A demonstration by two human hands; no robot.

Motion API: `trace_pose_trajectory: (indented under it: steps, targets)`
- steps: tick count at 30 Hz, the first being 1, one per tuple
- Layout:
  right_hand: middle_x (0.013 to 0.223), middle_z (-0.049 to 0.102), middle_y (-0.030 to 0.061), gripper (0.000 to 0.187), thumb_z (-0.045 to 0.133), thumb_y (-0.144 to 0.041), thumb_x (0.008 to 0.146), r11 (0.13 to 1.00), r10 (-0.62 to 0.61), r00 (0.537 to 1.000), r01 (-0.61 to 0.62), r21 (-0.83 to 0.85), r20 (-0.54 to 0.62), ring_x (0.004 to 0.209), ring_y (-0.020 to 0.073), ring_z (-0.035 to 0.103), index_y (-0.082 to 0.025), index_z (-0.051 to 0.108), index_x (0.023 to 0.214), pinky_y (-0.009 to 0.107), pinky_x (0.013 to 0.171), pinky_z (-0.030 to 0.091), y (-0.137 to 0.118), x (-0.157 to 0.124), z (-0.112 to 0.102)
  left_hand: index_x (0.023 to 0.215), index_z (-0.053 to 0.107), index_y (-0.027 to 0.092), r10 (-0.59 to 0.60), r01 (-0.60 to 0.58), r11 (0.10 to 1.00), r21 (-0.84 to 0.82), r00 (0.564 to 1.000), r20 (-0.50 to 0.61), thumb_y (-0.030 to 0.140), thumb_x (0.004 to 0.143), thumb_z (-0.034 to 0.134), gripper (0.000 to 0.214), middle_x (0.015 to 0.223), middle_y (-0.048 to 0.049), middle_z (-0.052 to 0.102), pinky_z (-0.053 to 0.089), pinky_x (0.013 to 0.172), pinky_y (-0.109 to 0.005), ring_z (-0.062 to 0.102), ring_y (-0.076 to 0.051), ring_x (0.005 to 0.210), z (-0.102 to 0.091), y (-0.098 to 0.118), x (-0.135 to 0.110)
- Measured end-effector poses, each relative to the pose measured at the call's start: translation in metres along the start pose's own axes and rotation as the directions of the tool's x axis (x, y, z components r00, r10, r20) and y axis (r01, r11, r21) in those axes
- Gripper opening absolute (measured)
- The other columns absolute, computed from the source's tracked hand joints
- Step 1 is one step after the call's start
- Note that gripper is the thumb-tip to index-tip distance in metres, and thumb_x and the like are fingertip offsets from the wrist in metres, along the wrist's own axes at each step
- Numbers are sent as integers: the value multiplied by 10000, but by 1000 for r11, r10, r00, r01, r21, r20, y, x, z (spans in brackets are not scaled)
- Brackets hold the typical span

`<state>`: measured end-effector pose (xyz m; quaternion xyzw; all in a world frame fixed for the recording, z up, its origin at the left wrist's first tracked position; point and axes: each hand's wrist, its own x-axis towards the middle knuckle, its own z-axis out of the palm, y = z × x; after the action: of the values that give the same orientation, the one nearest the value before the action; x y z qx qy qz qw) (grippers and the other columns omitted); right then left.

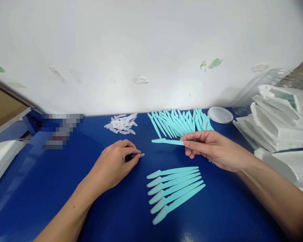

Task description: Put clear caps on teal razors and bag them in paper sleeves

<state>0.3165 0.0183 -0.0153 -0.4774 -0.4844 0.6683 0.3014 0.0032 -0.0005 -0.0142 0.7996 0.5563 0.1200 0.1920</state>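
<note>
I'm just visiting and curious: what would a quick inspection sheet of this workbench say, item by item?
Surface: blue table, glossy.
Job's things: pile of loose teal sticks; pile of clear caps; row of six sticks laid side by side.
Clutter: white round lid; stacked white bags at right.
Hands: left hand pinches a clear cap; right hand holds one teal stick.
Cables: nothing seen.
Surroundings: white wall behind; cardboard at left.
</note>
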Motion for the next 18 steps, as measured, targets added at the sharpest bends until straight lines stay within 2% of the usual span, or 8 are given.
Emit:
trace_pose_trajectory:
  steps: [2,5,9,12,15,18]
  targets:
    - [761,709,22,336,826,-421,790,1000,-8,1000,8,-16,4,732,139,650,-167,739,991,300,740,511,2,1,-1,1154,772,314,46,-47,997,58,999,9,451,984,551,310,1183,-24,676,491,741,-312,651,-201,913,-1,0,-2]
    - [771,714,22,319,796,-431,817,999,-24,999,25,-45,25,736,143,656,-177,737,1000,314,760,512,5,3,-3,1248,725,322,93,-97,994,58,993,74,425,1009,509,338,1231,-29,654,488,720,-305,652,-180,860,-1,0,-4]
    - [770,718,16,302,784,-442,821,997,-18,999,21,-73,40,734,148,657,-199,743,995,320,765,510,7,3,-2,1041,749,262,15,-13,1000,-25,997,82,412,992,541,261,997,-32,705,465,620,-282,630,-169,738,-4,4,-3]
    - [765,715,15,305,792,-445,809,997,-9,999,13,-72,47,732,152,659,-197,741,979,320,758,510,5,3,0,1101,711,250,-64,73,963,-259,997,45,451,954,615,266,870,-28,715,496,615,-269,643,-178,722,-6,2,-1]
    - [770,714,19,332,796,-444,808,998,6,998,-2,-55,70,733,145,659,-175,731,993,312,754,507,2,2,1,1133,710,229,-155,129,800,-586,988,6,451,912,698,314,909,-44,752,569,730,-282,710,-196,820,-7,-3,1]
    - [761,712,20,361,815,-437,790,999,19,997,-17,-32,71,721,133,653,-153,723,992,300,745,503,0,1,2,1024,752,207,-216,171,584,-793,975,51,413,861,776,264,935,-51,771,611,783,-304,740,-195,818,-3,-10,4]
